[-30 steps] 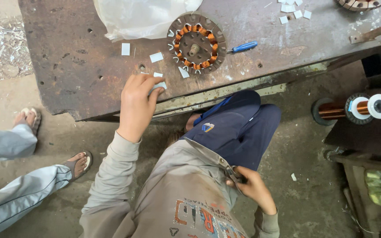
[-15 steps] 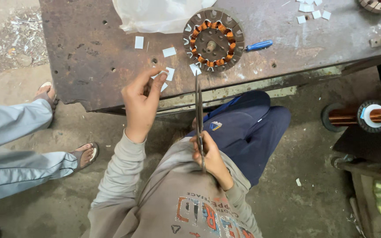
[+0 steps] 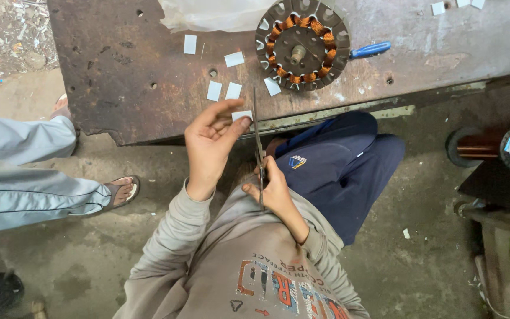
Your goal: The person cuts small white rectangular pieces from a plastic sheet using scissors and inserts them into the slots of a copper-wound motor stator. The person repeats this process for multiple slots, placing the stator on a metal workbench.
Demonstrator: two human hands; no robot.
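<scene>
My left hand pinches a small white paper slip at the front edge of a rusty metal table. In my right hand is a pair of scissors, blades pointing up toward the slip and touching it. A round motor stator with copper windings lies on the table beyond, with a blue-handled tool beside it. Several more white slips lie on the table near my left hand.
Another person's legs in light grey trousers and a sandal are at the left. A clear plastic bag lies at the table's far side. A spool of copper wire sits at the right. My blue-trousered knee is under the table edge.
My right hand came up from beside my hip holding scissors and brought the blades to the slip. My left hand lifted the slip at the table edge. The view shifted slightly.
</scene>
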